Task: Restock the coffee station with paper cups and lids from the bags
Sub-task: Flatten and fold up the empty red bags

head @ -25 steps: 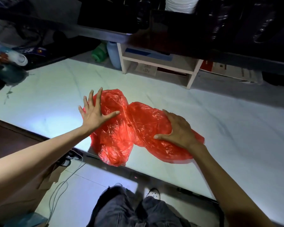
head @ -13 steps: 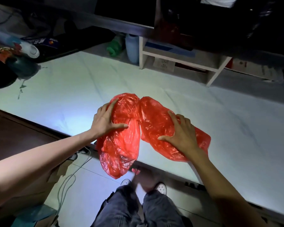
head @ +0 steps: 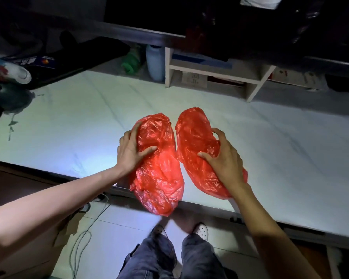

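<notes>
Marble-white counter (head: pixel 69 125) runs across the head view from the left edge to the right, lit brightly near its front edge and dim toward the back. Along the back edge stand a white open shelf unit (head: pixel 216 71), a pale blue bottle (head: pixel 154 63) and a green bottle (head: pixel 131 62) just beside it; at the back left corner lies a dark tray (head: pixel 69 59) with a white cup on its side (head: pixel 18 72) near it. A dark shelf overhangs the back of the counter. Below the front edge show pale floor tiles, a grey cable (head: pixel 85 234), jeans and white shoes (head: pixel 200 231). Two red plastic bags lie side by side near the front edge, at its middle. The left bag (head: pixel 159 164) hangs partly over the front edge; the right bag (head: pixel 195 141) lies wholly on the counter, a narrow gap between them at the near end. The left hand (head: pixel 129 152) grips the left bag from its outer side, fingers curved over the plastic and thumb pressed on top. The right hand (head: pixel 222 158) grips the right bag, fingers curled round its outer side and thumb on top. What the bags hold cannot be told through the plastic. Half a second ago the two bags touched along their inner sides and the right hand lay flatter on its bag; now the bags stand apart at the near end, lie more nearly parallel, and both hands have closed more firmly round them.
</notes>
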`<state>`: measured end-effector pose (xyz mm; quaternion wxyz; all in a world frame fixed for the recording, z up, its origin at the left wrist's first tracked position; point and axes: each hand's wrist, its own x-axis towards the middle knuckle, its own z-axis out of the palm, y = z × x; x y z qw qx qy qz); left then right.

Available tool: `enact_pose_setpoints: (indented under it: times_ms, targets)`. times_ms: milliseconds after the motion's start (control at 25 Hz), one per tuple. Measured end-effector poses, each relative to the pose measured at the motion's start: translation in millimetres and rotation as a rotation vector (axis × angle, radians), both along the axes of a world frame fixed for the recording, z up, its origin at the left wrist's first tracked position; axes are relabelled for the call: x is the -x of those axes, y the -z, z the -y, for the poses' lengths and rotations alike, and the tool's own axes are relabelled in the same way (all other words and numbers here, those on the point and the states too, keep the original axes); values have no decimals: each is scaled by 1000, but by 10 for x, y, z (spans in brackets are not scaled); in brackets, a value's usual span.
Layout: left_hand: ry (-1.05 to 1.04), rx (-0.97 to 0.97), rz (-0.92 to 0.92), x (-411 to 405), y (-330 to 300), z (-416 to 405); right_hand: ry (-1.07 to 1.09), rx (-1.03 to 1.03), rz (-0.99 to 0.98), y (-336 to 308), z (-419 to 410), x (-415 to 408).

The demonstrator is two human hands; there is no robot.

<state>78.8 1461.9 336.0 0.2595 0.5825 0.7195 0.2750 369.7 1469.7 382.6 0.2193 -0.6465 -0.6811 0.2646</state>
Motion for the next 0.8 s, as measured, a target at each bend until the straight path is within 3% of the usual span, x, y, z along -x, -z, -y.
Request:
enact_pose_setpoints:
  times_ms: [160,280,440,520,680,800]
  targets:
    - [-85,56,199,-1,-77,-103,136,-83,-167,-368,-68,128]
    - [-42,75,336,-41,-198,-104,101,-99,-272,-614,-39,283]
    - [151,34,394,29,-250,120,-26,-69,-179,-537,53,628]
    - [177,-7,276,102,-264,242,-50,-11,-74,-361,73,741]
    - [232,-285,-26,183,-458,260,-109,21,134,-35,160,878]
    - [432,-261,-284,159,-409,-21,-192,-39,228,74,229,945]
